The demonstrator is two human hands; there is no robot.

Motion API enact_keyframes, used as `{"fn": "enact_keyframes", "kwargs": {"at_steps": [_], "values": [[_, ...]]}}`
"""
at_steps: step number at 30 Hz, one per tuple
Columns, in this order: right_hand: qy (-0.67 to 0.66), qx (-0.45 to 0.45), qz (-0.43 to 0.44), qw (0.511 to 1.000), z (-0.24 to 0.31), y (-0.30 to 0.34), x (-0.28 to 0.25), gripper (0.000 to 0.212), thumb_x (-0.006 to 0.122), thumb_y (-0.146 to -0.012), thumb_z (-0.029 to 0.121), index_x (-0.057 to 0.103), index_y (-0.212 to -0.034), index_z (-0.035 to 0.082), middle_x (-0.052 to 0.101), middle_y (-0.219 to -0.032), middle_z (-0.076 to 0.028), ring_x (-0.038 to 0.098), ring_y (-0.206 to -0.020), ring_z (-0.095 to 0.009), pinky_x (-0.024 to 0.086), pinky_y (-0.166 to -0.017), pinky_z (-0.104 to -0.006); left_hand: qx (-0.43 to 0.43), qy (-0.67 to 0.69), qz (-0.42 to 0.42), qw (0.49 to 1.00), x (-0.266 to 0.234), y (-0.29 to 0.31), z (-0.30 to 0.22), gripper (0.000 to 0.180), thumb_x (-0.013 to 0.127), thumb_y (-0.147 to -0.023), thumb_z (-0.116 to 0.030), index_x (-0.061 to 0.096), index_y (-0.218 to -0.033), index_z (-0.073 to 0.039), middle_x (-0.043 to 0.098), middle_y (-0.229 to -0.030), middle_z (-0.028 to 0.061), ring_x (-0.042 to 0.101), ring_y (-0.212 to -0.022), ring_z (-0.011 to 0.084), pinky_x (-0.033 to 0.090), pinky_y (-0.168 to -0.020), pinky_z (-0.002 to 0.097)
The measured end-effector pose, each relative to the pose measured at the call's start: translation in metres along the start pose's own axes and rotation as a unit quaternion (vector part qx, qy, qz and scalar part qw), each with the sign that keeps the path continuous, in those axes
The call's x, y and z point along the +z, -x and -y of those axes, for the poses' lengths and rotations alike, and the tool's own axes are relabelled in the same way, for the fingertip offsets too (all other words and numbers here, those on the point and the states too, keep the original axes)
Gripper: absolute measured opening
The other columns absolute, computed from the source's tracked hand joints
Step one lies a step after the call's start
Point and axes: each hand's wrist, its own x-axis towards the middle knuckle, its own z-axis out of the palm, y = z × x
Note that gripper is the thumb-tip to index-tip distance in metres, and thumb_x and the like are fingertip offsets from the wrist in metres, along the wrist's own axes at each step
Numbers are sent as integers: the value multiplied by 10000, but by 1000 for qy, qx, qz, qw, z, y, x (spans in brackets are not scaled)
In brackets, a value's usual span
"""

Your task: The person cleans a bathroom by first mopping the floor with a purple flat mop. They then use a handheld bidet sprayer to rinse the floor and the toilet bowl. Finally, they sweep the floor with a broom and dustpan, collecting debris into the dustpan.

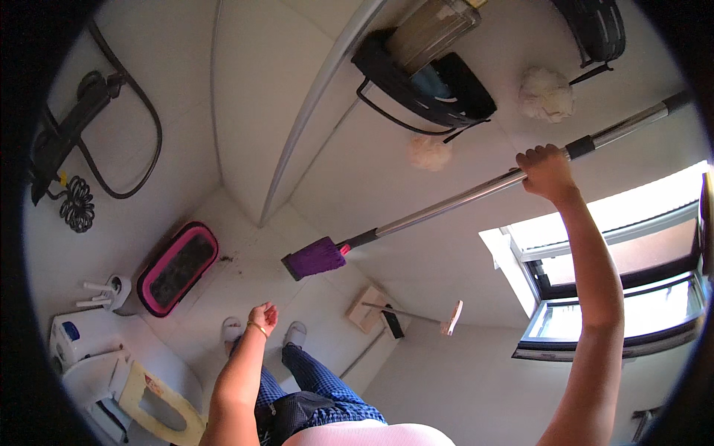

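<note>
My right hand [548, 172], raised at the right, is wrapped round the silver pole of a flat mop [461, 197]. The pole slants down to the left, and its purple fabric head [316, 258] hangs over the pale floor. Some dark specks lie on the floor to the left of the head. My left hand [264, 318] is held low in front of me, its fingers curled in with nothing visible in them. It touches neither the mop nor the pink-rimmed bucket [147, 293], which stands on the floor to the left with dark contents.
A toilet [145, 386] with a yellow seat cover is at the lower left. Black shower fittings [82, 119] hang on the left wall. Ahead are a curved grey rail [312, 104], a black rack [424, 104] with bottles, and bath puffs [547, 94]. An opened window [617, 290] juts out at the right.
</note>
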Motion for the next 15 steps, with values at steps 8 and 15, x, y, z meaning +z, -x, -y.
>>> {"fn": "enact_keyframes", "kwargs": {"at_steps": [8,15], "values": [[-39,-45,-46,997,60,-50,64,196,656,-585,174,540,-720,92,559,-682,-41,548,-696,-179,445,-627,-307,35,-31,-72,996,-60,9,-2,194,456,-809,-212,509,-974,-124,568,-779,50,542,-644,179,447,-533,283],[-58,-2,-78,995,101,-70,79,470,713,-541,248,518,-931,71,523,-910,-50,474,-928,-197,330,-880,-380,47,-77,-94,991,-74,16,-8,205,489,-796,-221,514,-972,-120,578,-786,52,553,-638,184,449,-507,266]]}}
